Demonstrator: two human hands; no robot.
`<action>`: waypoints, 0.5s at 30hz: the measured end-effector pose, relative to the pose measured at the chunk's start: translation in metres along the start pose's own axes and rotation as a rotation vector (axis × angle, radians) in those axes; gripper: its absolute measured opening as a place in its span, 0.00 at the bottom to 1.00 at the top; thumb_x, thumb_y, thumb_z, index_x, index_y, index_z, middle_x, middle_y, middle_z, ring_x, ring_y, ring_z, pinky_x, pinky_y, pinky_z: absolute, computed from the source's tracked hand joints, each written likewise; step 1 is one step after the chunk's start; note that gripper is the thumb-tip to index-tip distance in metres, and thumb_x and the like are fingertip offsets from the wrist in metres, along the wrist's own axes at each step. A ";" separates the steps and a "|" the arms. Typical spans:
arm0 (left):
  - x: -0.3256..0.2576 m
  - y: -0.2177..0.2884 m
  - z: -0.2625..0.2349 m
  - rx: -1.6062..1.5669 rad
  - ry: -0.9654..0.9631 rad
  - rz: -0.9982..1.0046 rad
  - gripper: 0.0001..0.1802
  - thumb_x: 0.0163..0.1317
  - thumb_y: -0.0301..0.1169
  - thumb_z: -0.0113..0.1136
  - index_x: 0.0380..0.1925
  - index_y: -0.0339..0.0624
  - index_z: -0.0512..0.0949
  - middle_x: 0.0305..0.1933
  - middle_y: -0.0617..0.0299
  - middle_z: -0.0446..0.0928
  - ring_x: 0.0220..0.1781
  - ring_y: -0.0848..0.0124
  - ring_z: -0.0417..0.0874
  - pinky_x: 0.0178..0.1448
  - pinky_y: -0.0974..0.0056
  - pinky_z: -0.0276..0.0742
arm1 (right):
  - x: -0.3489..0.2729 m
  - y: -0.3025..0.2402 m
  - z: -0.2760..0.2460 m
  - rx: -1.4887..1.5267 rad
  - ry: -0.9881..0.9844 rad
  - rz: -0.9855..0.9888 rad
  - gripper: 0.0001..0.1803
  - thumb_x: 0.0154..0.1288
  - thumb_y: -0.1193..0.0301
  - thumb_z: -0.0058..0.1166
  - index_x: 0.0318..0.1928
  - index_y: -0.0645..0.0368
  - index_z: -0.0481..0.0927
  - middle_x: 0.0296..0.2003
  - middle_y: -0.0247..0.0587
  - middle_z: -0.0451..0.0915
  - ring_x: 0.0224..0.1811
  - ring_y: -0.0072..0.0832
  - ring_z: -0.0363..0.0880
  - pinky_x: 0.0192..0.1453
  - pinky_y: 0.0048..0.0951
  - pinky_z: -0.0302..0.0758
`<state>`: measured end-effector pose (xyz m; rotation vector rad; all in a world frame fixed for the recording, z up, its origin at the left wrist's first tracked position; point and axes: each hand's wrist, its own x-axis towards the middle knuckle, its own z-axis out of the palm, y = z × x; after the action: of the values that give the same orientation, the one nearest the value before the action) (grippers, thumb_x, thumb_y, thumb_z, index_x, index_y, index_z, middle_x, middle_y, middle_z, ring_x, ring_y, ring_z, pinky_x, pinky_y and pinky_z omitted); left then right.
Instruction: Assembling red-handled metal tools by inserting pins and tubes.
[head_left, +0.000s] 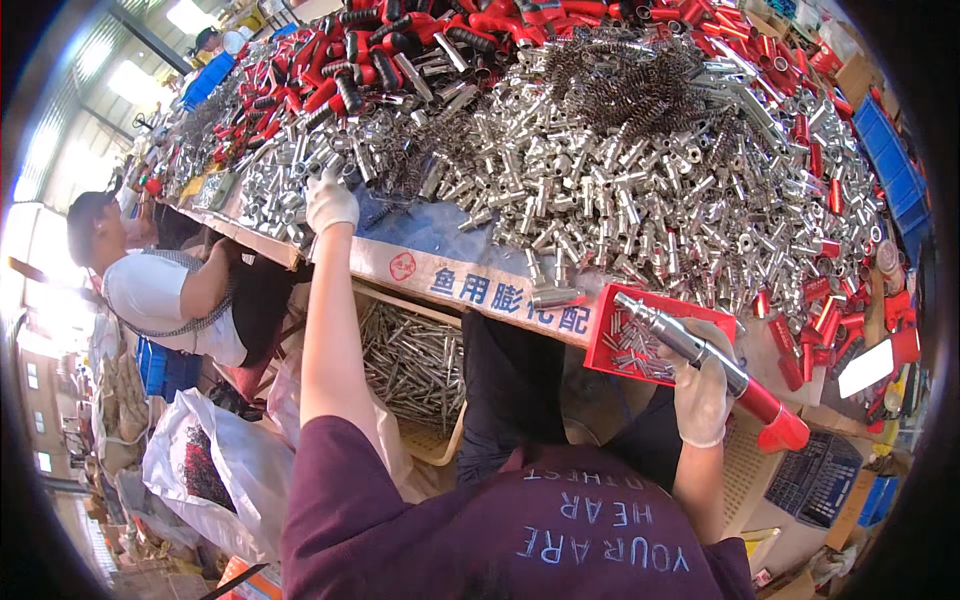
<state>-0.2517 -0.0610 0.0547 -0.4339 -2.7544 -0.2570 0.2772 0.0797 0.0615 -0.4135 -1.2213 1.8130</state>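
My right hand [703, 390], in a pale glove, is wrapped round a long cylindrical tool [690, 345] with a silver nose, dark band and red end. The tool slants across a red tray [592, 352] of small metal pins [632, 345] at the table's front edge. Off to the left, my gloved left hand [330, 203] reaches into a heap of silver metal fittings [285, 185], its fingers curled in among them. What those fingers pinch, if anything, cannot be made out. A larger pile of silver fittings [590, 190] spreads across the table's middle and right.
Dark coil springs [635, 90] top the pile, with red-and-black handles [340, 60] behind. Below the table edge stands a crate of thin metal rods [415, 365]. A co-worker [175, 290] sits at the left near a white sack [210, 470]. A blue bin [890, 165] flanks the right side.
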 end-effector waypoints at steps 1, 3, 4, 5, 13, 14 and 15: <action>0.003 0.000 0.003 0.078 -0.032 0.106 0.15 0.65 0.31 0.53 0.51 0.44 0.77 0.58 0.49 0.73 0.57 0.50 0.79 0.59 0.50 0.77 | 0.000 -0.004 -0.002 -0.009 -0.001 -0.006 0.24 0.73 0.62 0.50 0.59 0.70 0.71 0.56 0.51 0.77 0.57 0.40 0.79 0.58 0.41 0.79; 0.012 -0.001 0.005 0.147 -0.120 0.170 0.16 0.63 0.31 0.54 0.52 0.45 0.76 0.61 0.50 0.70 0.58 0.52 0.79 0.59 0.52 0.77 | 0.001 -0.010 -0.002 -0.022 0.008 -0.022 0.24 0.73 0.62 0.50 0.58 0.70 0.72 0.55 0.51 0.77 0.57 0.40 0.79 0.59 0.42 0.79; 0.018 -0.012 0.005 0.154 -0.105 0.208 0.15 0.63 0.32 0.54 0.50 0.45 0.78 0.58 0.50 0.73 0.58 0.54 0.79 0.59 0.53 0.78 | 0.002 -0.006 0.001 -0.017 0.005 -0.010 0.24 0.73 0.62 0.50 0.58 0.70 0.72 0.53 0.50 0.77 0.56 0.40 0.79 0.59 0.42 0.79; 0.028 -0.037 -0.001 0.176 -0.079 0.227 0.15 0.63 0.32 0.54 0.49 0.45 0.79 0.55 0.51 0.75 0.58 0.55 0.80 0.59 0.55 0.78 | 0.003 0.000 0.005 0.015 -0.031 0.002 0.24 0.73 0.62 0.50 0.58 0.70 0.72 0.53 0.50 0.77 0.56 0.40 0.79 0.59 0.42 0.79; -0.057 0.049 -0.061 -0.550 -0.011 0.162 0.20 0.62 0.42 0.60 0.44 0.35 0.77 0.46 0.42 0.80 0.48 0.51 0.83 0.52 0.50 0.78 | -0.011 0.008 -0.042 -0.992 -0.003 -0.237 0.19 0.66 0.79 0.58 0.57 0.69 0.72 0.51 0.44 0.73 0.56 0.34 0.72 0.63 0.35 0.71; -0.075 0.051 -0.072 -0.765 -0.118 0.230 0.18 0.62 0.39 0.62 0.42 0.35 0.77 0.39 0.44 0.81 0.41 0.55 0.84 0.45 0.53 0.79 | -0.009 0.008 -0.037 -0.960 -0.044 -0.249 0.19 0.66 0.79 0.58 0.57 0.69 0.72 0.51 0.44 0.73 0.56 0.34 0.72 0.63 0.35 0.71; -0.098 0.061 -0.074 -0.957 -0.069 0.339 0.16 0.62 0.38 0.62 0.39 0.35 0.77 0.31 0.49 0.80 0.34 0.59 0.83 0.39 0.57 0.79 | -0.009 0.007 -0.032 -0.747 -0.028 -0.200 0.19 0.67 0.79 0.57 0.57 0.69 0.71 0.52 0.45 0.72 0.56 0.34 0.72 0.64 0.36 0.71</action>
<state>-0.1213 -0.0466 0.0957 -1.1243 -2.3776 -1.4833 0.3004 0.0897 0.0390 -0.6472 -1.8717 1.1478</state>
